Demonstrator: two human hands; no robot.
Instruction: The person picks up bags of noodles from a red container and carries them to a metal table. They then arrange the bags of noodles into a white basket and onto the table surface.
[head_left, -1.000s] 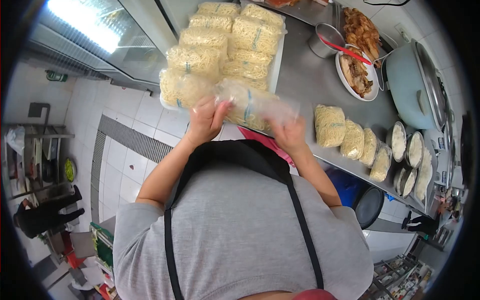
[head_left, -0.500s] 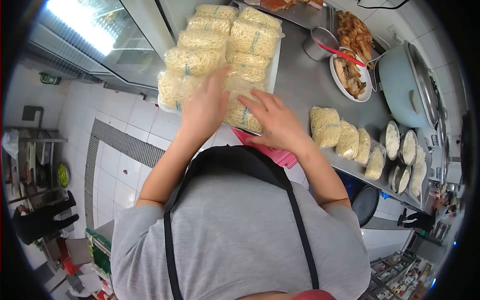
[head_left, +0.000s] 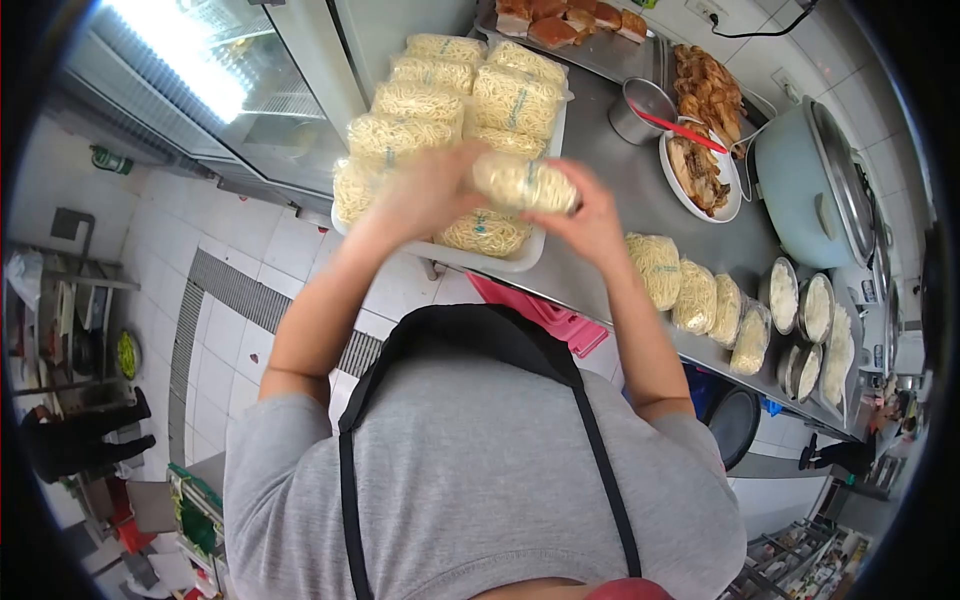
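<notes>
A clear-wrapped pack of noodles [head_left: 525, 186] is raised above a white tray [head_left: 500, 264] holding rows of similar packs. My right hand [head_left: 588, 218] grips its right end, thumb below and fingers above. At the pack's other end is my left hand [head_left: 425, 190], smeared by motion, its fingers closed against the wrapping. Under the raised pack, another noodle pack [head_left: 485, 232] lies at the tray's near edge. More packs, such as one wrapped noodle pack [head_left: 400, 137], fill the tray behind my left hand.
Several noodle packs [head_left: 655, 270] stand along the steel counter [head_left: 590, 150] at right, beside metal cups [head_left: 783, 295] of white contents. Behind are a plate of cooked meat [head_left: 697, 175], a metal pot [head_left: 640, 110] and a large cooker [head_left: 815, 190]. A glass-door fridge [head_left: 220, 90] stands left.
Both hands have lifted a noodle pack off the tray's near right part and turned it sideways. The right hand moved up and right with it.
</notes>
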